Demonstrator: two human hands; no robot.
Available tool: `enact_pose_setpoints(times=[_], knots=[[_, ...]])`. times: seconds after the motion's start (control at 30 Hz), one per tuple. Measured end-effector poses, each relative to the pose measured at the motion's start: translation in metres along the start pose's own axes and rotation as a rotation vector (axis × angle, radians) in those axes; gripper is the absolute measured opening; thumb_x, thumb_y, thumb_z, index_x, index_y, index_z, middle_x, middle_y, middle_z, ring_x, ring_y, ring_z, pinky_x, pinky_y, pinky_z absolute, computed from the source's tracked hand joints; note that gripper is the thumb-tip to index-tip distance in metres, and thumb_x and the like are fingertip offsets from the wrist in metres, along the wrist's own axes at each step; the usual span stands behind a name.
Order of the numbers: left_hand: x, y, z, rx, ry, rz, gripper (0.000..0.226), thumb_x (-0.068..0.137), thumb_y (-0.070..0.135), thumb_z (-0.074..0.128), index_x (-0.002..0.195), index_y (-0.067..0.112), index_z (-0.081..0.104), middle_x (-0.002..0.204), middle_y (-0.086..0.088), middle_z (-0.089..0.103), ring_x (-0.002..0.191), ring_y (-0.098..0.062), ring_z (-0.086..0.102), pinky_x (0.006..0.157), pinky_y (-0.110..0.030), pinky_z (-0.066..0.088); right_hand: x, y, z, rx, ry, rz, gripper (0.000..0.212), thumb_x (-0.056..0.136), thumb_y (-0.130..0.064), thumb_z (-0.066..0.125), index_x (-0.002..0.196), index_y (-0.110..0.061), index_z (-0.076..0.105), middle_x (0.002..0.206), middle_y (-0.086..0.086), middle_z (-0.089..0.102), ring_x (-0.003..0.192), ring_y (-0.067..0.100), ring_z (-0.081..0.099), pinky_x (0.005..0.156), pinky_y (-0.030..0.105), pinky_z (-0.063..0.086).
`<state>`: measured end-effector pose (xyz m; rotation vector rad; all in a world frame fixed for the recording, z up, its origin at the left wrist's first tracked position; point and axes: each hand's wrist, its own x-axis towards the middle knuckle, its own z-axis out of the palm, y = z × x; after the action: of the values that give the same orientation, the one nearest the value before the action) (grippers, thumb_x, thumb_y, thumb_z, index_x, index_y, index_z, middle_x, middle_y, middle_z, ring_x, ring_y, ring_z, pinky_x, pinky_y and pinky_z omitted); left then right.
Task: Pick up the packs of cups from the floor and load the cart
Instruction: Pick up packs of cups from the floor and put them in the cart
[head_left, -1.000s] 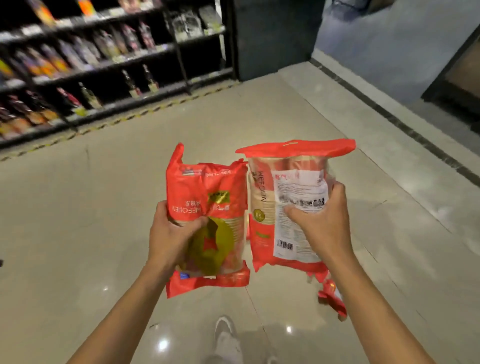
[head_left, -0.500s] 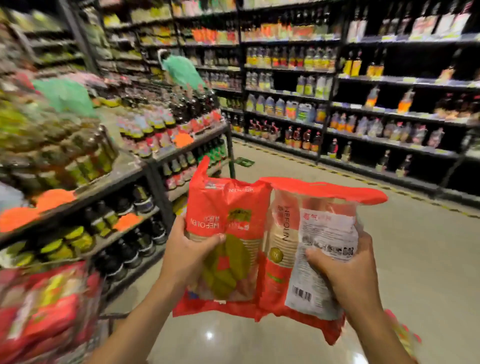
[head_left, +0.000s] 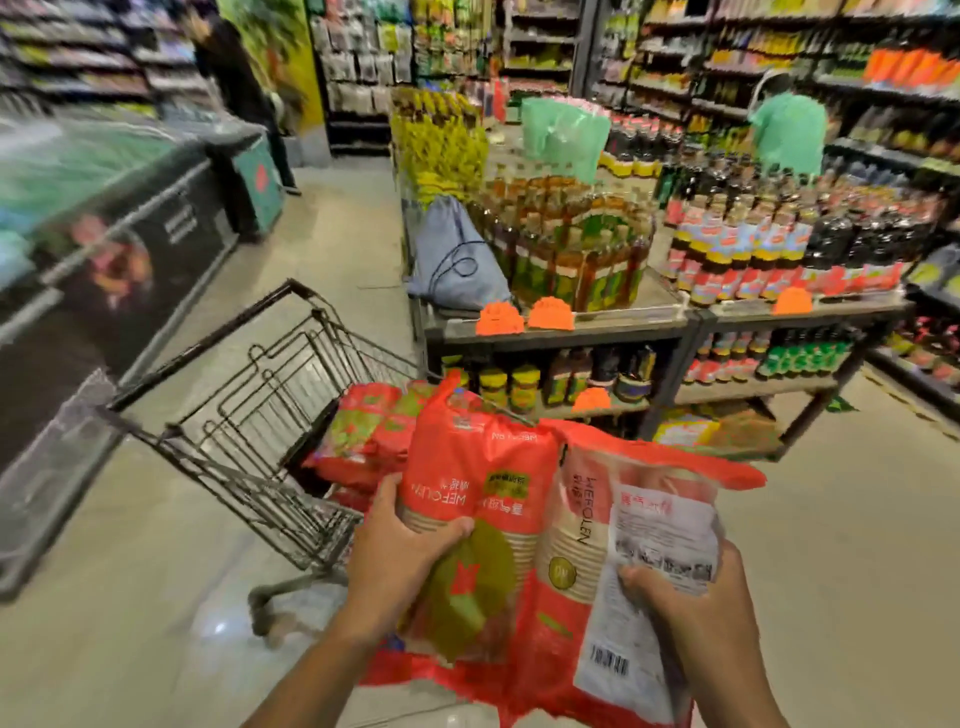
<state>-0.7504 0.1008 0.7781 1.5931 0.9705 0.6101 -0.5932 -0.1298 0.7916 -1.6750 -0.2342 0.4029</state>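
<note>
My left hand (head_left: 400, 561) grips a red pack of cups with a green leaf print (head_left: 478, 499), thumb across its front. My right hand (head_left: 691, 608) grips a second red pack with a white label and barcode (head_left: 644, 525). Both packs are held upright side by side, touching, in front of me. Just ahead and left stands the wire shopping cart (head_left: 249, 415). Several red packs of cups (head_left: 363, 431) lie in its basket, partly hidden behind the pack in my left hand.
A low display shelf (head_left: 571, 332) with bottles, jars and a grey drawstring bag (head_left: 457, 254) stands right behind the cart. A chest freezer (head_left: 104, 244) lines the left side. A person (head_left: 234, 78) stands far back. Tiled floor (head_left: 857, 519) lies open to the right.
My view has swung left across the shelves, bringing the cart and its load into sight. Both hands keep holding their packs, now close to the cart's right side.
</note>
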Motion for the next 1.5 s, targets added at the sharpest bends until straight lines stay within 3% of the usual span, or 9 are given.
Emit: enact_pose_setpoints(times=[0.17,0.3,0.43,0.6,0.97,1.17,1.23,1.33,1.5], knots=[[0.074,-0.022,-0.086,0.026,0.026,-0.130,0.100,0.036,0.063,0.085,0.124,0.027,0.056,0.107,0.003,0.073,0.093,-0.020,0.073,0.088,-0.051,0.060,0.030,-0.007,0.111,-0.041,-0.089,0.011,0.076,0.068,0.006,0.087,0.132,-0.018,0.054,0.110,0.004,0.076,0.086,0.012,0.077,0.060,0.020,0.059],[0.141,-0.043,-0.122,0.049,0.038,-0.144,0.093,0.037,0.064,0.085,0.120,0.032,0.060,0.104,0.005,0.074,0.091,-0.019,0.073,0.083,-0.046,0.061,0.072,-0.002,0.157,-0.077,-0.103,0.043,0.068,0.073,0.007,0.081,0.134,-0.013,0.056,0.112,0.010,0.076,0.094,0.025,0.077,0.078,0.045,0.063],[0.226,-0.058,-0.145,0.069,0.095,-0.198,0.086,0.036,0.062,0.084,0.112,0.033,0.057,0.100,0.004,0.073,0.085,-0.017,0.073,0.072,-0.036,0.059,0.132,0.016,0.178,-0.056,-0.040,0.073,0.048,0.076,0.008,0.078,0.116,-0.017,0.067,0.096,0.004,0.081,0.079,0.021,0.078,0.057,0.024,0.058],[0.348,-0.075,-0.160,0.175,0.103,-0.276,0.103,0.033,0.055,0.087,0.123,0.025,0.048,0.102,-0.005,0.073,0.085,-0.025,0.075,0.079,-0.046,0.061,0.228,0.066,0.198,-0.008,0.002,0.213,0.042,0.077,0.001,0.079,0.112,-0.018,0.069,0.096,0.004,0.081,0.081,0.025,0.079,0.065,0.034,0.059],[0.558,-0.190,-0.106,0.347,-0.005,-0.512,0.098,0.034,0.046,0.089,0.116,0.009,0.052,0.105,-0.017,0.073,0.092,-0.034,0.073,0.089,-0.054,0.059,0.373,0.180,0.259,-0.143,0.008,0.538,0.037,0.076,0.011,0.078,0.109,-0.005,0.074,0.099,0.010,0.080,0.076,0.015,0.078,0.054,0.018,0.056],[0.582,-0.237,-0.086,0.343,-0.048,-0.565,0.093,0.044,0.057,0.080,0.121,0.010,0.056,0.106,-0.014,0.074,0.089,-0.029,0.073,0.086,-0.049,0.060,0.397,0.211,0.278,-0.220,0.109,0.585,0.042,0.079,0.004,0.080,0.085,-0.029,0.056,0.063,-0.031,0.070,0.056,-0.010,0.067,0.043,0.007,0.046],[0.578,-0.237,-0.090,0.400,-0.057,-0.511,0.084,0.055,0.060,0.077,0.121,0.012,0.055,0.110,-0.013,0.071,0.095,-0.030,0.071,0.090,-0.048,0.058,0.397,0.212,0.278,-0.305,0.145,0.584,0.036,0.079,-0.002,0.083,0.101,-0.023,0.062,0.079,-0.015,0.079,0.069,0.002,0.075,0.057,0.020,0.059],[0.567,-0.233,-0.091,0.517,-0.092,-0.383,0.066,0.085,0.045,0.076,0.131,0.006,0.051,0.120,-0.019,0.068,0.105,-0.036,0.067,0.088,-0.042,0.052,0.389,0.194,0.283,-0.432,0.140,0.610,0.072,0.075,-0.023,0.089,0.136,-0.009,0.054,0.120,0.012,0.073,0.106,0.032,0.072,0.095,0.052,0.057],[0.554,-0.211,-0.097,0.716,-0.152,-0.142,0.042,0.093,0.026,0.069,0.124,0.000,0.058,0.114,-0.025,0.066,0.105,-0.044,0.063,0.088,-0.049,0.052,0.363,0.144,0.309,-0.760,0.179,0.451,0.070,0.080,-0.035,0.083,0.137,-0.008,0.051,0.127,0.022,0.066,0.118,0.042,0.061,0.099,0.050,0.050]])
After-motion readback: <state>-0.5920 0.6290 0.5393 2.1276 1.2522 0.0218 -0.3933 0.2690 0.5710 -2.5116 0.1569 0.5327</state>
